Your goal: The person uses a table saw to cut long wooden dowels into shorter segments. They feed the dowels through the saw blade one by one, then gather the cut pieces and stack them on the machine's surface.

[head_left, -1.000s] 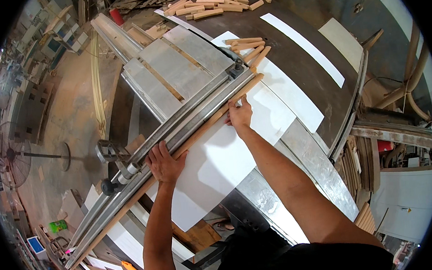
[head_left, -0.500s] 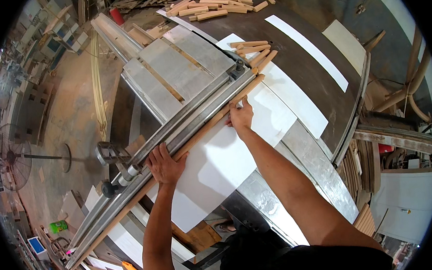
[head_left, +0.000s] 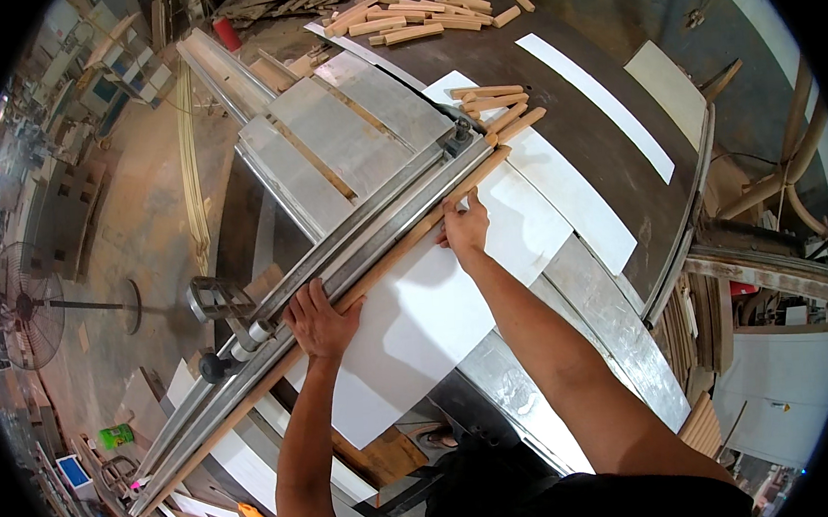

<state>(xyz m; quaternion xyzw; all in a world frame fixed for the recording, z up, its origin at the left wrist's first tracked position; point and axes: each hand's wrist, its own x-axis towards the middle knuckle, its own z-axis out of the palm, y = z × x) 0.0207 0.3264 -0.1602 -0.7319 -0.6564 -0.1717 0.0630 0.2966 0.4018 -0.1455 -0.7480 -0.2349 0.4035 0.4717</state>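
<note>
A long, slim wooden strip (head_left: 400, 256) runs diagonally along a metal fence (head_left: 410, 219). My left hand (head_left: 323, 323) lies over the strip and fence at the middle, fingers bent across the rail and thumb along the wood. Farther up, my right hand (head_left: 466, 223) grips the same strip between thumb and fingers near its far end. Just past that end, several short cut wooden pieces (head_left: 490, 102) lie loosely on white sheet material. Under my right wrist spreads a white panel (head_left: 419, 343).
A grooved metal sliding table (head_left: 331, 140) adjoins the fence. Many short wooden pieces (head_left: 418, 17) are heaped on the dark tabletop (head_left: 603, 86) at the back. A narrow white strip (head_left: 594, 105) lies there too. At left, a standing fan (head_left: 28, 306) is on the floor.
The view has shifted slightly. Both hands keep nearly the same place on the strip. The short piece nearest the strip's far end has turned and moved a little to the right.
</note>
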